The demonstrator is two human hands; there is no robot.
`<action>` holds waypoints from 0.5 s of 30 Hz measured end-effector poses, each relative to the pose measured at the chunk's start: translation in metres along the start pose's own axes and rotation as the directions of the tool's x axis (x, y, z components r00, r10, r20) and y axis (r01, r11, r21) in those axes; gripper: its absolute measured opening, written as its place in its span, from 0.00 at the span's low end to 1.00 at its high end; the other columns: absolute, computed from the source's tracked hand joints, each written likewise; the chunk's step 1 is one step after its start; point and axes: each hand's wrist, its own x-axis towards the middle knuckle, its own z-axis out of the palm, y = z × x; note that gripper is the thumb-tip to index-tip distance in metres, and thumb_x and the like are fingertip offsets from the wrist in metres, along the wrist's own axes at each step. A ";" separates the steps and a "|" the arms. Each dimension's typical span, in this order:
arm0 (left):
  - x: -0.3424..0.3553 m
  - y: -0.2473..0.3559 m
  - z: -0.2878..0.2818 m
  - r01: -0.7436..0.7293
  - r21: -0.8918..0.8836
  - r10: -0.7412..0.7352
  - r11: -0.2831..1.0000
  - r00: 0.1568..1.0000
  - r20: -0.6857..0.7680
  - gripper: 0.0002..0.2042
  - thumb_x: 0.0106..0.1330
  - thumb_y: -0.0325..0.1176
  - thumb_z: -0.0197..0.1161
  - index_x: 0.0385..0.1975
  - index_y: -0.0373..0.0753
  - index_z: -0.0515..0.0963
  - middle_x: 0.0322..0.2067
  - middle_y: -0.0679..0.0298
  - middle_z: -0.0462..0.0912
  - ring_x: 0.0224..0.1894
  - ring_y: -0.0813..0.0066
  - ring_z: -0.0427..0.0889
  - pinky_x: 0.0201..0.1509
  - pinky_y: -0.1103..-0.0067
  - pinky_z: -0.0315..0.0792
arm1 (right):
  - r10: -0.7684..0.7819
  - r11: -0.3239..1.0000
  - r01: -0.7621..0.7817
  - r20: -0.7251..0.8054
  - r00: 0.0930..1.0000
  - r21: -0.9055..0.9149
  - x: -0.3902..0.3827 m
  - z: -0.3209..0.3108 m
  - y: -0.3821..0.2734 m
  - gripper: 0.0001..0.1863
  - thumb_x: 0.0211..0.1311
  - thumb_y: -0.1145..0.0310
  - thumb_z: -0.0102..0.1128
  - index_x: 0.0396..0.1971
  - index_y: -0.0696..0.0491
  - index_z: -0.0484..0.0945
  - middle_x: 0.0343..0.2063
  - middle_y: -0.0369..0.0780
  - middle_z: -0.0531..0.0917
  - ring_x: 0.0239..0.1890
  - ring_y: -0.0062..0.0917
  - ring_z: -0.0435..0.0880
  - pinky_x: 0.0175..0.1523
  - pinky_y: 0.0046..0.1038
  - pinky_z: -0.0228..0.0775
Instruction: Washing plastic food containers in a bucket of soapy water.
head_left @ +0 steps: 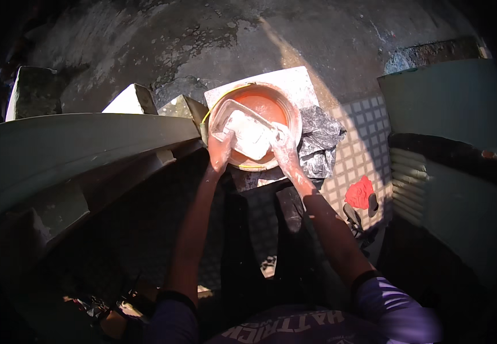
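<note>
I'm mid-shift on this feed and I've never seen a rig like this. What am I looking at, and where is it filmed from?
There's no machine here, just a person's two bare hands. The single picture comes from a fisheye camera on their head, looking down, so straight edges bend near the rim and the forearms rise from below.

The left hand and right hand grip opposite sides of a rectangular container with white material in it; powder or paste, I can't tell. It is held at the mouth of a round bucket, orange inside, which appears to stand on a pale slab.

To the right lie crumpled black plastic and, farther off on checkered tiles, a red cloth.
</note>
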 end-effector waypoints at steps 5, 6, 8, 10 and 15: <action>0.040 -0.040 0.035 0.150 0.543 -0.041 0.826 0.978 -0.207 0.33 0.49 0.22 0.68 0.58 0.31 0.61 0.50 0.51 0.74 0.53 0.60 0.75 0.57 0.73 0.70 | -0.042 0.384 0.316 0.326 0.945 -0.867 0.089 0.003 0.083 0.08 0.56 0.69 0.58 0.33 0.56 0.82 0.33 0.46 0.84 0.40 0.34 0.84 0.49 0.33 0.73; 0.044 -0.041 0.056 0.159 0.668 0.004 0.727 0.972 -0.236 0.37 0.49 0.24 0.69 0.60 0.31 0.58 0.49 0.48 0.73 0.53 0.55 0.75 0.57 0.72 0.69 | -0.032 0.370 0.313 0.325 0.945 -0.874 0.104 -0.008 0.099 0.08 0.56 0.69 0.58 0.33 0.56 0.82 0.33 0.46 0.84 0.40 0.34 0.84 0.49 0.33 0.73; 0.049 -0.051 0.082 0.094 0.717 0.141 0.691 0.955 -0.261 0.34 0.46 0.27 0.72 0.55 0.28 0.65 0.46 0.46 0.77 0.50 0.51 0.77 0.54 0.71 0.72 | 0.240 0.453 -0.121 -0.010 0.971 -0.883 0.125 -0.029 0.122 0.05 0.51 0.72 0.59 0.27 0.55 0.82 0.33 0.47 0.84 0.36 0.38 0.84 0.48 0.39 0.73; 0.059 -0.084 0.046 0.110 0.415 0.018 0.903 0.956 -0.293 0.27 0.44 0.30 0.75 0.46 0.28 0.74 0.38 0.46 0.81 0.43 0.51 0.81 0.50 0.69 0.74 | 0.240 0.490 -0.088 0.037 0.970 -0.867 0.109 -0.003 0.108 0.07 0.48 0.72 0.62 0.28 0.56 0.81 0.33 0.49 0.83 0.36 0.40 0.84 0.46 0.39 0.74; 0.064 -0.122 0.031 0.618 0.557 -0.416 0.555 0.786 -0.458 0.20 0.43 0.36 0.77 0.31 0.28 0.81 0.30 0.48 0.84 0.33 0.63 0.84 0.39 0.71 0.76 | 0.149 0.538 0.108 0.220 0.964 -0.836 0.082 0.004 0.091 0.16 0.46 0.65 0.67 0.34 0.59 0.79 0.34 0.53 0.82 0.39 0.47 0.83 0.45 0.42 0.76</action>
